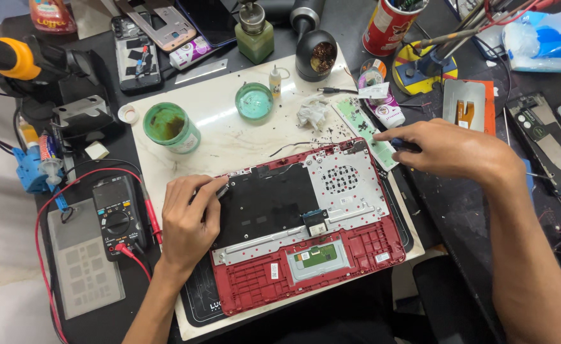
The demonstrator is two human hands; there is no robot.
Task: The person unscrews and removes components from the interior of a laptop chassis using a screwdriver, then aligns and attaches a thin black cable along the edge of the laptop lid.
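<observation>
The cluttered black desk [459,210] carries a pale marble-look slab [229,127], and on the slab's near half lies the opened red plastic laptop base shell [306,223]. Its long axis runs left to right, slightly tilted so the right end sits farther from the person. It lies inside-up: a black sheet covers the left part, a perforated silver metal plate the right, with a silver touchpad module and red ribbed framing along the near edge.

The right hand [449,150] rests just beyond the shell's far right corner, fingers closed on a small dark tool [408,145] beside a pale green narrow circuit board [363,130].

The left hand [188,220] lies on the shell's left edge, fingers curled around a thin silver tool [220,189].

A black multimeter with red leads [118,216] sits just left.
</observation>
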